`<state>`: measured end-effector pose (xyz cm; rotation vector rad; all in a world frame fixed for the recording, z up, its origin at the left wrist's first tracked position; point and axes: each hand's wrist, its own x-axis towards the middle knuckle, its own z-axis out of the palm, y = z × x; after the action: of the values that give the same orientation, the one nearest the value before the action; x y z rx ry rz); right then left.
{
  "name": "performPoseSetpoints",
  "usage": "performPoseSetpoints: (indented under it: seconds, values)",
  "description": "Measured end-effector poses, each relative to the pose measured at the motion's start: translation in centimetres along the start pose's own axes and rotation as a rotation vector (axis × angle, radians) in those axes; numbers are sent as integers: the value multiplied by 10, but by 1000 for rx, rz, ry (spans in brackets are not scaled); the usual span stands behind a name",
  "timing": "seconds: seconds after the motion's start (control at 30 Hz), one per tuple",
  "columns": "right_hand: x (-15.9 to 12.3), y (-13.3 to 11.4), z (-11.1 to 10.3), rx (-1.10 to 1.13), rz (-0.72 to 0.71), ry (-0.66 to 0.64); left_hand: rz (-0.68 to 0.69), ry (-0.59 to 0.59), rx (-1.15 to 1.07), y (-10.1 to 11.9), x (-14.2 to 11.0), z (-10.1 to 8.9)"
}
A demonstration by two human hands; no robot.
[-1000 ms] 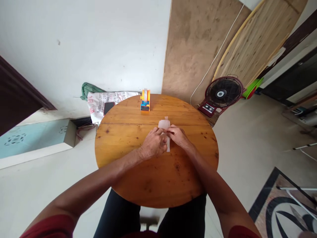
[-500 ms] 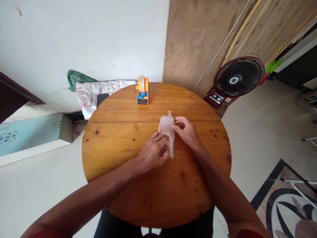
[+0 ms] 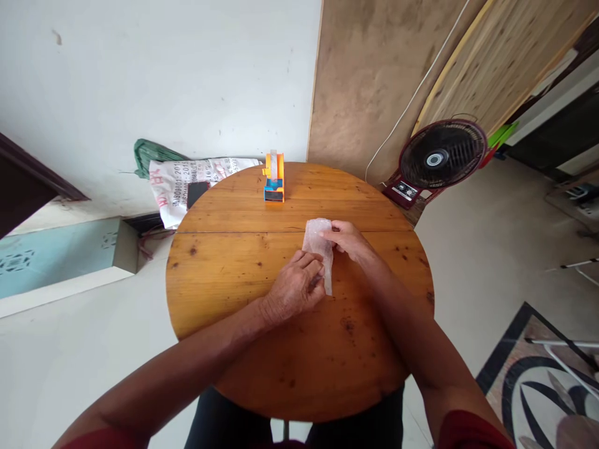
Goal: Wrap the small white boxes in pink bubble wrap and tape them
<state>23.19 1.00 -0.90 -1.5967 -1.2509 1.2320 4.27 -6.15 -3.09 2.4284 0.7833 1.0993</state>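
Note:
A small translucent plastic packet [image 3: 319, 247] lies on the round wooden table [image 3: 234, 262], a little past its middle. My left hand [image 3: 297, 287] has its fingers curled onto the packet's near left edge. My right hand [image 3: 347, 240] pinches the packet's far right edge with thumb and fingers. An orange and blue tape dispenser [image 3: 274, 178] stands upright at the table's far edge, well beyond both hands.
A printed white sack [image 3: 180, 187] and a green bag [image 3: 150, 153] lie on the floor behind the table by the wall. A dark red floor fan [image 3: 437, 162] stands at the right, before leaning wooden boards [image 3: 374, 75]. A patterned mat [image 3: 538, 380] covers the floor at lower right.
My hands have moved apart along the packet. The small tab that stuck out at the packet's far end no longer shows. The camera view has shifted slightly.

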Motion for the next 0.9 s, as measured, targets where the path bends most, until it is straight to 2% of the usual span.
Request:
performPoseSetpoints:
  seconds: [0.13, 0.27, 0.37, 0.5, 0.7, 0.9]
  values:
    - [9, 12, 5, 62, -120, 20, -23, -20, 47, 4, 0, -4]
    - [14, 22, 7, -71, -223, 97, -56, -54, 126, 9, 1, -7]
    - [15, 25, 7, -171, -254, 148, -46, -68, 170, 12, 2, -8]
    - [13, 24, 8, -191, -274, 157, -30, -104, 196, 13, 3, -9]
    - [4, 18, 11, 23, -240, 122, -49, -178, 245, 15, 4, -10]
    - [1, 18, 21, 316, -139, 94, -64, -177, 244, 15, 4, -9]
